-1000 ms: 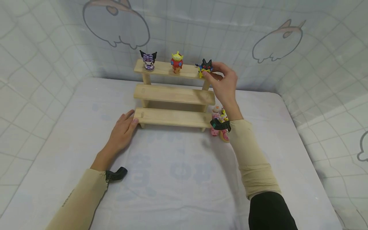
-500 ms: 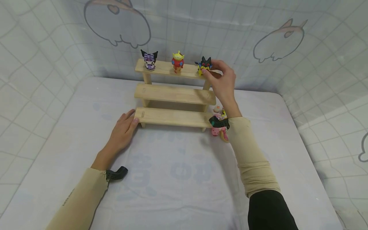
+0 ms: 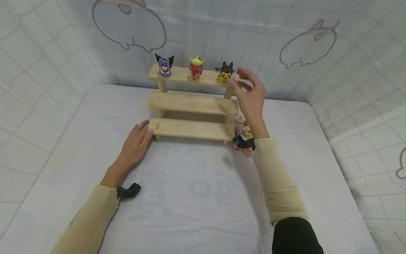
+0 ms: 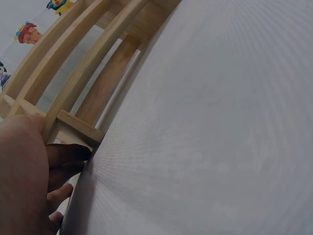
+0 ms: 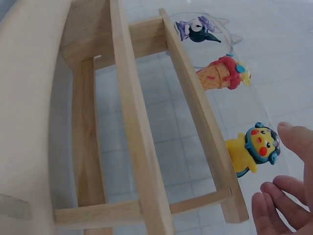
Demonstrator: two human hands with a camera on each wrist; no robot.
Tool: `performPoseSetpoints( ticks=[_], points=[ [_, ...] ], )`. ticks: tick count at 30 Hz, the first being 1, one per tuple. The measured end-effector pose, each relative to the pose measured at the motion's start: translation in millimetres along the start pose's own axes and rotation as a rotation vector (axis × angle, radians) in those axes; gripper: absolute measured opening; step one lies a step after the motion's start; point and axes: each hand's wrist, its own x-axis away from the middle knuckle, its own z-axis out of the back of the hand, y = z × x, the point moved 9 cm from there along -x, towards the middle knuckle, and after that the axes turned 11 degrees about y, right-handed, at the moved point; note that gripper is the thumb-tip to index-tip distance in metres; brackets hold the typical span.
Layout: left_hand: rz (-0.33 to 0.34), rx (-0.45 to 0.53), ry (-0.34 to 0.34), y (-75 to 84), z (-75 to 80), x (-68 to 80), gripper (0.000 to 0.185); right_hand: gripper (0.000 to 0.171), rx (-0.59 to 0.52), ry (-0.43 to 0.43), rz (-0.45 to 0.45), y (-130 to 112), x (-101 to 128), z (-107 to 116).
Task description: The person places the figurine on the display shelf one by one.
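A three-tier wooden shelf stands on the white-covered table. My left hand rests against the left end of its lowest tier; in the left wrist view the thumb lies on the wood and the fingers reach beside it. On the top tier's right end stands a yellow figurine with a black eared hood. Just right of it is my right hand, thumb and fingers spread apart and holding nothing. A red ice-cream-cone figurine with a yellow head stands mid-tier, and a purple figurine with black ears at the left.
Several pink and yellow figurines stand on the table beside the shelf's right end, partly hidden by my right wrist. A pale checked curtain with drawn animals hangs behind the shelf. The white tablecloth spreads in front.
My right thumb and fingers have let go of the yellow hooded figurine and drawn slightly to the right. The figurine stays on the top tier. My left hand has not moved.
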Motion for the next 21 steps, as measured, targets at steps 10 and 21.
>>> performPoseSetpoints(
  ticks=[10, 21],
  points=[
    [-0.001, 0.017, 0.002, -2.1, -1.4, 0.3, 0.059, 0.028, 0.004, 0.134, 0.072, -9.3, 26.2, 34.7],
    [0.003, 0.008, -0.001, -1.2, -1.8, -1.6, 0.061, 0.021, 0.070, 0.189, 0.068, -0.5, 53.6, 78.5]
  ],
)
